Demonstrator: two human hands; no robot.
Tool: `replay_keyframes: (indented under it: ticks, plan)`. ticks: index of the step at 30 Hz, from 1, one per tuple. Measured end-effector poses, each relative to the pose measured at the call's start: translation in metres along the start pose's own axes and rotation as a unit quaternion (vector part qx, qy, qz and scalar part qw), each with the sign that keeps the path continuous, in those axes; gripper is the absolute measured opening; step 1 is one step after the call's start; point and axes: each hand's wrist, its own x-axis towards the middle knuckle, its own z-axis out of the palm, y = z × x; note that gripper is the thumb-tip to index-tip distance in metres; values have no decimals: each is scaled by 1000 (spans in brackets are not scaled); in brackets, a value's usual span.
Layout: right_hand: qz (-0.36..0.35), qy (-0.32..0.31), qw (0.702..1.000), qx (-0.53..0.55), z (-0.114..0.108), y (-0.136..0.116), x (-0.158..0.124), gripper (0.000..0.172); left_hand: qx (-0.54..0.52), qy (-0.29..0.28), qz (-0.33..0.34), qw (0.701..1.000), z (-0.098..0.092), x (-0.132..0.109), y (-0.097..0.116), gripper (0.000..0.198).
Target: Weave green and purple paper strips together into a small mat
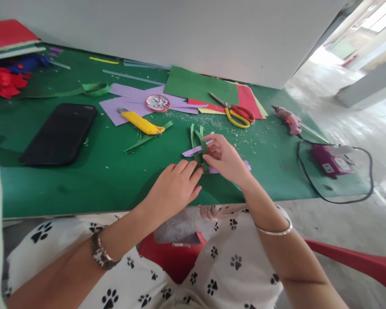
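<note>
"Green paper strips (193, 136): how far along?"

"Apparently partway: on the table (122, 184), a lilac strip (189, 152) crosses them; upper ends lie free."

"Hands?"

"Right hand (227, 159) pinches one green strip; left hand (175, 186) rests fingertips near their base, grip unclear."

Near the front edge of the table (122, 184), the right hand (224, 159) hides part of the green strips (193, 138), so its grip is unclear. At the far left corner, the red sheet (9, 31) is cut by the view's edge. Pieces (158, 103) in the round dish (147, 106) are too small to identify.
</note>
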Motion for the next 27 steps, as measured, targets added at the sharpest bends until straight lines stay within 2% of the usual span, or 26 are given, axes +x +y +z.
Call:
replay_keyframes:
  ticks: [3,6,11,24,27]
  plan:
    - [-4,28,996,-90,-6,-3,-3,35,-3,3,2,1000,-1,-1,0,32]
    - [1,8,989,-147,-10,-7,-8,36,-7,10,2,1000,-1,-1,0,31]
    - [-2,-19,990,-143,-8,-12,-12,37,-10,8,0,1000,-1,-1,1,26]
    - [-11,-35,993,-113,-9,-10,-13,31,-7,5,-3,1000,-1,0,0,24]
    - [-11,3,992,-129,-15,-8,-7,25,2,20,0,1000,-2,-2,0,26]
